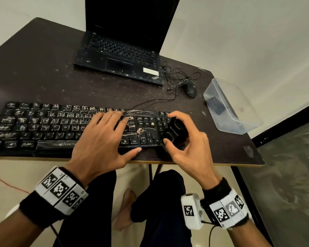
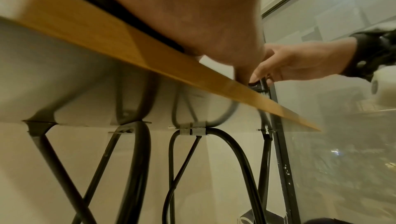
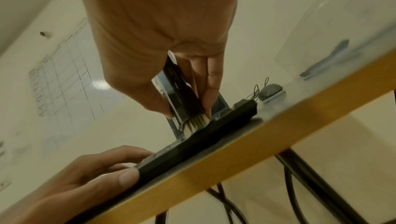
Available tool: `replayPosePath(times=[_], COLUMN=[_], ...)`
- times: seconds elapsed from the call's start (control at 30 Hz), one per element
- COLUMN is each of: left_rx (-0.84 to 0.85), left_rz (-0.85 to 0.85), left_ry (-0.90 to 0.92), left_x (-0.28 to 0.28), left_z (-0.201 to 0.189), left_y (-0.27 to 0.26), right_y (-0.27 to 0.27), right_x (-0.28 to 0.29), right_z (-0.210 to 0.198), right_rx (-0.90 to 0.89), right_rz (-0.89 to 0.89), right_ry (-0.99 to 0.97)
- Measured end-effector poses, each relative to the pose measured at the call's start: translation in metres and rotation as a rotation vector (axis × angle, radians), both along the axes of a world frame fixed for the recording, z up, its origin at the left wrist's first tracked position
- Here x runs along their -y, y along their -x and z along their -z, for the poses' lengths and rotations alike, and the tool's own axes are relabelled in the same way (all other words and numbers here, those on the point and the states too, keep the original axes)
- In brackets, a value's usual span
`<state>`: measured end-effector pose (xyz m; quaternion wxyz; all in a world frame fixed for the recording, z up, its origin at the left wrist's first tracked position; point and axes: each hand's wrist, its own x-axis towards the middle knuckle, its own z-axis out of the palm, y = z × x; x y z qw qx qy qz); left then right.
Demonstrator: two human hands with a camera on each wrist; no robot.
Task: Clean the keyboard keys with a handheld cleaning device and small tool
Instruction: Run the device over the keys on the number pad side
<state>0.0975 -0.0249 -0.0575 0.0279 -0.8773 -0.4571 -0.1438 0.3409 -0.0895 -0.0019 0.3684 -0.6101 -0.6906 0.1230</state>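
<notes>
A black dusty keyboard (image 1: 43, 127) lies along the table's front edge. My left hand (image 1: 103, 138) rests flat on its middle keys, fingers spread and thumb at the front rim (image 3: 126, 178). My right hand (image 1: 182, 139) grips a small black handheld cleaning device (image 1: 175, 134) over the number pad at the keyboard's right end. In the right wrist view the device (image 3: 182, 99) ends in a pale bristle brush (image 3: 197, 122) that touches the keyboard's edge (image 3: 214, 134). In the left wrist view my palm (image 2: 193, 16) fills the top and my right hand (image 2: 300, 63) shows beyond it.
An open black laptop (image 1: 125, 50) stands at the back. A wired black mouse (image 1: 191, 90) with a tangled cable lies right of it. A clear plastic box (image 1: 230, 106) holding a dark item sits at the table's right edge (image 1: 253, 157). My legs are under the table.
</notes>
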Motion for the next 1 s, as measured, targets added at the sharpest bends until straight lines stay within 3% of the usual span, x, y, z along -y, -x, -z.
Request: replayPosePath(times=[0.33,0.7,0.83,1.0], left_rx=[-0.021,-0.050,-0.043,-0.032], left_rz=[-0.027,-0.082,-0.082,-0.080], left_ry=[0.003,0.047,0.050,0.050], left_x=[0.003,0.004,0.005,0.005], left_z=[-0.005,-0.010,-0.010,-0.011], left_y=[-0.001,-0.002,-0.002,-0.003], right_y=[-0.005,-0.002,-0.013,-0.009], right_x=[-0.009,-0.010,-0.016,-0.013], right_z=[0.001,-0.001,-0.001,0.001], right_rx=[-0.024,0.023,0.015,0.028], right_rz=[0.033,-0.081,0.023,-0.019], right_ry=[-0.022,0.008,-0.019,-0.009])
